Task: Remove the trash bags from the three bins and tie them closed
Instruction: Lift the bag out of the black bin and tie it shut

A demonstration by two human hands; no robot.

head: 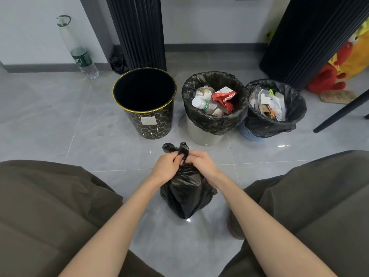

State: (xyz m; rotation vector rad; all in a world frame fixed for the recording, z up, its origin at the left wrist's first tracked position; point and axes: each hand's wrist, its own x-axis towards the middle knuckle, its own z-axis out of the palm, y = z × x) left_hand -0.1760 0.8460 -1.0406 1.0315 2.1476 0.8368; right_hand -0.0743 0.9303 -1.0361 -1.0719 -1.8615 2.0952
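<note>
A full black trash bag (184, 193) sits on the floor between my knees. My left hand (165, 165) and my right hand (201, 162) both grip its gathered neck, whose two ends stick up above my fingers. Behind it stand three bins. The black bin with gold pattern (148, 120) on the left has no bag in it. In the middle, the white bin (201, 134) holds a black bag (211, 120) full of bottles and a red packet. The blue bin (249, 134) on the right holds a black bag (295, 110) with paper and plastic waste.
A clear plastic bottle (79, 54) leans on the wall at back left. Two dark ribbed pillars (139, 31) rise behind the bins. A slanted chair leg (339, 114) and a red and yellow plush toy (339, 70) are at right. My knees frame the grey tile floor.
</note>
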